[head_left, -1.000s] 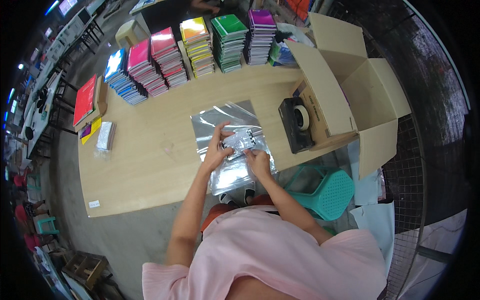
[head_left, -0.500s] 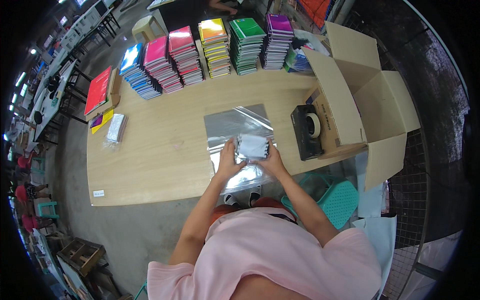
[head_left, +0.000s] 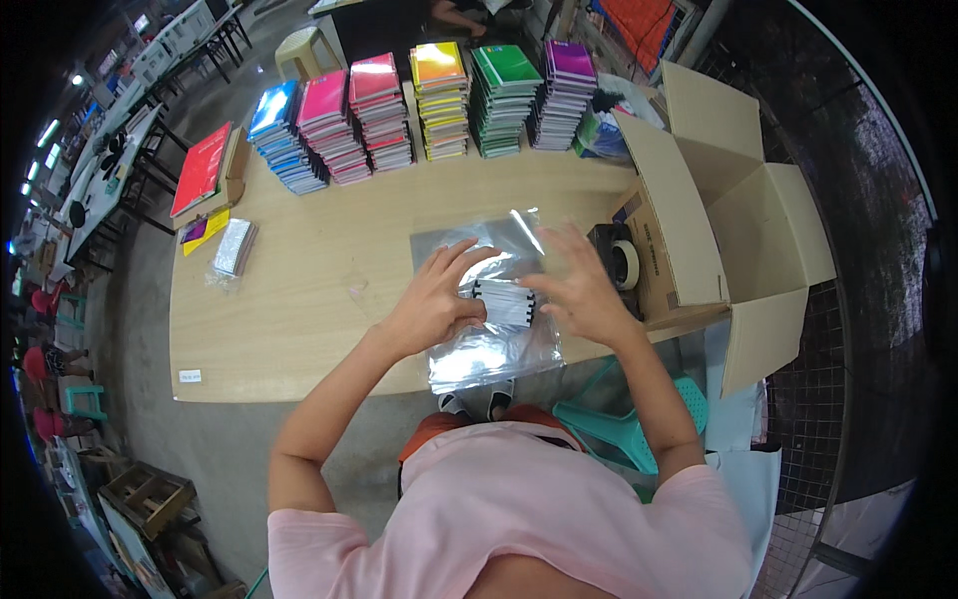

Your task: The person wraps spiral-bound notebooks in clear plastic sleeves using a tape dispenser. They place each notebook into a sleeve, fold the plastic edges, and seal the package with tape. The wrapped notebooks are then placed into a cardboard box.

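Note:
A small stack of white slips with black marks along its side edges (head_left: 505, 303) lies on clear plastic bags (head_left: 459, 364) at the front of the table. My left hand (head_left: 437, 298) is at the left of the stack, its fingers arched apart over the plastic and its thumb close to the stack's edge. Over the right side of the stack, my right hand (head_left: 584, 290) is spread and slightly blurred, with nothing visible in it. I cannot tell whether the fingertips touch the stack.
Stacks of notebooks line the back, including blue (head_left: 274, 107), yellow (head_left: 437, 65), green (head_left: 507, 66) and purple (head_left: 571, 60) ones. An open carton (head_left: 679, 235) and a black tape dispenser (head_left: 611, 250) stand right. At left are a wrapped white bundle (head_left: 235, 248) and a red folder (head_left: 203, 175).
Both hands have let go of the stack's sides and moved up and apart, fingers spreading. The stack stays on the plastic. The view has shifted slightly.

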Demonstrator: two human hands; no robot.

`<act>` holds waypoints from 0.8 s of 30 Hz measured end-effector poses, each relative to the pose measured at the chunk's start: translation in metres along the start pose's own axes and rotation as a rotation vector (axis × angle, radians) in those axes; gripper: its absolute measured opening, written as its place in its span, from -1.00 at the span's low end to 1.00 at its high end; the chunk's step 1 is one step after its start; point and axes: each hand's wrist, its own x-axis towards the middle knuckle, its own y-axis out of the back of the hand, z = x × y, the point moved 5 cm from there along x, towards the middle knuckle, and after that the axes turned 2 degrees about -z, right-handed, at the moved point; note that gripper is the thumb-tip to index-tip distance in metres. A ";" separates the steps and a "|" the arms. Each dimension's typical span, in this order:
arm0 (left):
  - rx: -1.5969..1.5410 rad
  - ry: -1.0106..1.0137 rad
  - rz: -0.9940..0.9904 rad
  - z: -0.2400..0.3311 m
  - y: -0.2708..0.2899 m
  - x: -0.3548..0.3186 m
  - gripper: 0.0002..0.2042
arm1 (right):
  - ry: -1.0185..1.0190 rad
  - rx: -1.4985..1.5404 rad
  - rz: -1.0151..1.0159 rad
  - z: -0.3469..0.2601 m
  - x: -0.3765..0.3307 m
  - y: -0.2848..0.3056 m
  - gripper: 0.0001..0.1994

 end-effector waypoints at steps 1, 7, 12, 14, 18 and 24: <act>-0.024 0.005 0.010 0.003 -0.006 -0.001 -0.87 | 0.027 -0.112 -0.045 -0.010 0.004 -0.014 -0.73; -0.398 0.206 0.232 -0.023 -0.012 -0.045 -0.41 | -0.136 0.510 0.237 0.037 -0.019 -0.014 -0.40; -0.810 0.564 0.299 -0.069 -0.137 -0.075 0.23 | -0.202 0.764 0.359 0.040 -0.061 -0.116 0.10; -0.943 0.488 0.357 -0.075 -0.176 -0.055 0.22 | -0.228 1.098 0.354 0.032 -0.045 -0.163 0.31; -1.074 0.473 0.361 -0.048 -0.170 -0.033 0.17 | -0.263 1.119 0.316 0.044 -0.030 -0.176 0.35; -0.665 0.675 0.648 -0.027 -0.158 -0.055 0.07 | -0.180 0.615 0.384 0.022 -0.034 -0.104 0.09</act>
